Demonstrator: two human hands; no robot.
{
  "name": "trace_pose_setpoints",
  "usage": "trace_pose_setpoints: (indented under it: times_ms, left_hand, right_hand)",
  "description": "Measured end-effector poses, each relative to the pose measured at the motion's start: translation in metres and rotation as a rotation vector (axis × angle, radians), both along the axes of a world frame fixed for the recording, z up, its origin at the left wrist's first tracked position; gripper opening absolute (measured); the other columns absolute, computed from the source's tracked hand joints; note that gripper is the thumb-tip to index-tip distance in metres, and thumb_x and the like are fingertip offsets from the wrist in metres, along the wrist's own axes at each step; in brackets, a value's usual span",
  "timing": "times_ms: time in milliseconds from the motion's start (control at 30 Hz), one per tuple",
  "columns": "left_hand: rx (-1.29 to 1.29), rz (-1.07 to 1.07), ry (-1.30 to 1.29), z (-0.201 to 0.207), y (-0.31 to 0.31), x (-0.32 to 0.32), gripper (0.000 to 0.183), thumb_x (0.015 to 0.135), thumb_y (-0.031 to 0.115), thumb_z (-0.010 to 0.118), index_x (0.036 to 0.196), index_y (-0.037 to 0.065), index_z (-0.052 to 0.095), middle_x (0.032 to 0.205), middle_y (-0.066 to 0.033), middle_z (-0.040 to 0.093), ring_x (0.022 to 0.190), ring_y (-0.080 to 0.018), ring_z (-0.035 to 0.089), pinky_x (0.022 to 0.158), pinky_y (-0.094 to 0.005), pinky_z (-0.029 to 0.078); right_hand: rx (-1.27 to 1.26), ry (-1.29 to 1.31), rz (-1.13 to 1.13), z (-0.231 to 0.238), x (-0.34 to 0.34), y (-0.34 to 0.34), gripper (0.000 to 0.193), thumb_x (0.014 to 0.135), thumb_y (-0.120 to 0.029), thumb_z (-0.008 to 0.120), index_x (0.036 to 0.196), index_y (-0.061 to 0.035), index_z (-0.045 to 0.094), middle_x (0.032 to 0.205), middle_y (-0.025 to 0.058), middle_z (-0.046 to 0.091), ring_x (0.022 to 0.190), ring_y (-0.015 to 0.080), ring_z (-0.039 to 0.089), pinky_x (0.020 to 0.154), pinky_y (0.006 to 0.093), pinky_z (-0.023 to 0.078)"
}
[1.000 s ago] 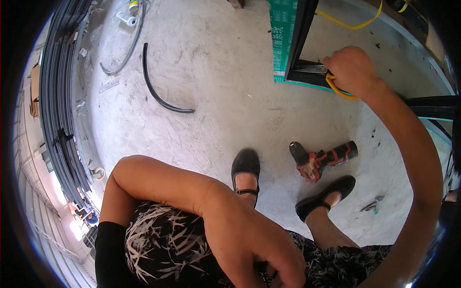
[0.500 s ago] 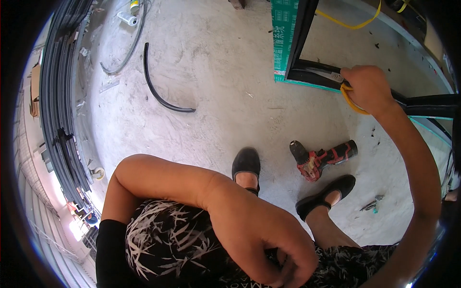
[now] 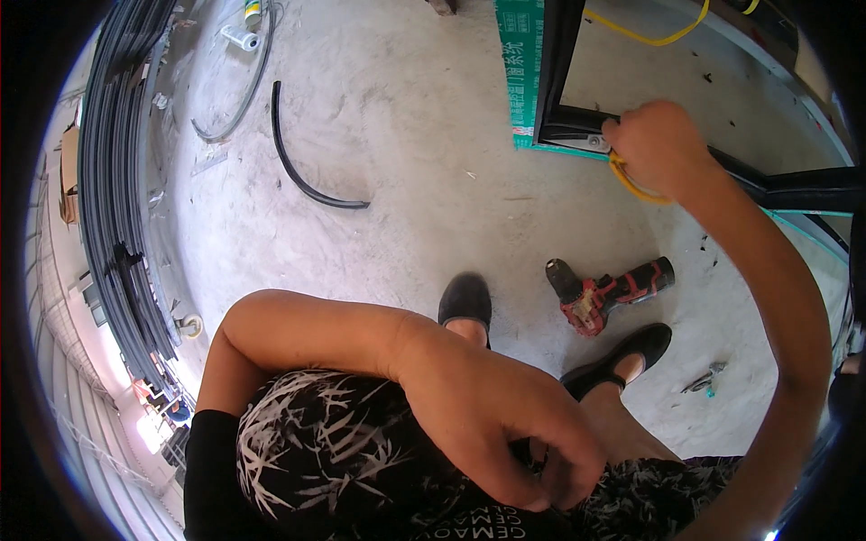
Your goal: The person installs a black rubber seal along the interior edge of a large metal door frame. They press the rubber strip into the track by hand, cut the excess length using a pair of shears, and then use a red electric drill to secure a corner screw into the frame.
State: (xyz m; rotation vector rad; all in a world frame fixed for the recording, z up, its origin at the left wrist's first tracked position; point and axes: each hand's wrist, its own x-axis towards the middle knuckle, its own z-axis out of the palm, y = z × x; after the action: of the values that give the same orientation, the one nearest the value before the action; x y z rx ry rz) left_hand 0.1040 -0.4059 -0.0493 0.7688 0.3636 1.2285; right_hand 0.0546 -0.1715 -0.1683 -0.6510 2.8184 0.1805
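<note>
My right hand (image 3: 663, 149) is closed around a pair of scissors (image 3: 639, 189); a yellow handle loop shows below the fingers. Their grey metal blades point left, along the inner corner of a dark frame (image 3: 562, 68) edged with green film. Whether the blades touch the frame is hard to tell. Low over my lap, my left hand (image 3: 505, 419) is bent inward with its fingers curled together. Anything inside those fingers is hidden.
A red and black cordless drill (image 3: 609, 293) lies on the concrete floor by my shoes. Farther left are a curved black strip (image 3: 302, 178), a grey hose (image 3: 248, 108) and a bundle of long dark profiles (image 3: 113, 180). Small pliers-like tool (image 3: 706, 379) lies at right.
My right hand has moved left along the frame with the scissors, toward the corner, and more of the metal by their pivot shows. My left hand has shifted slightly right.
</note>
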Motion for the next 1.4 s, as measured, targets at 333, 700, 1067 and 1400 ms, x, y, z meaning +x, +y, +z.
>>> trace_pose_setpoints:
  times_ms: [333, 700, 1067, 1400]
  left_hand:
    - [0.007, 0.084, 0.094, -0.013, -0.003, 0.005, 0.021, 0.090, 0.014, 0.059, 0.104, -0.001, 0.056, 0.094, -0.0121, 0.060, 0.090, -0.0236, 0.058, 0.079, -0.0335, 0.045]
    - [-0.011, 0.106, 0.296, -0.003, -0.004, -0.003, 0.024, 0.091, 0.012, 0.059, 0.111, -0.001, 0.055, 0.101, -0.0138, 0.058, 0.096, -0.0273, 0.056, 0.082, -0.0348, 0.043]
    - [-0.374, 0.601, 0.948, 0.028, -0.009, -0.033, 0.020, 0.088, 0.002, 0.059, 0.107, 0.001, 0.061, 0.102, -0.0102, 0.062, 0.098, -0.0179, 0.059, 0.086, -0.0297, 0.045]
    - [-0.658, 1.714, 1.514, -0.017, -0.008, -0.088, 0.051, 0.082, 0.008, 0.071, 0.124, -0.001, 0.043, 0.116, -0.0143, 0.056, 0.109, -0.0224, 0.057, 0.086, -0.0343, 0.049]
  right_hand:
    - [-0.090, 0.016, -0.166, 0.010, 0.021, 0.016, 0.016, 0.068, -0.018, 0.070, 0.080, -0.0089, 0.067, 0.076, 0.0120, 0.065, 0.074, 0.0326, 0.063, 0.068, 0.0423, 0.051]
    - [-0.219, -0.050, -0.360, -0.005, 0.021, 0.031, 0.021, 0.068, -0.022, 0.071, 0.085, -0.0109, 0.065, 0.078, 0.0130, 0.065, 0.077, 0.0357, 0.063, 0.067, 0.0452, 0.050]
    - [-0.072, -0.473, -0.343, 0.113, 0.121, 0.072, 0.020, 0.072, -0.024, 0.069, 0.086, -0.0103, 0.064, 0.075, 0.0124, 0.065, 0.073, 0.0329, 0.064, 0.063, 0.0426, 0.049]
    - [-0.272, 0.028, -0.991, -0.035, 0.227, 0.126, 0.031, 0.073, -0.022, 0.070, 0.097, -0.0073, 0.057, 0.080, 0.0176, 0.064, 0.074, 0.0384, 0.062, 0.062, 0.0495, 0.047]
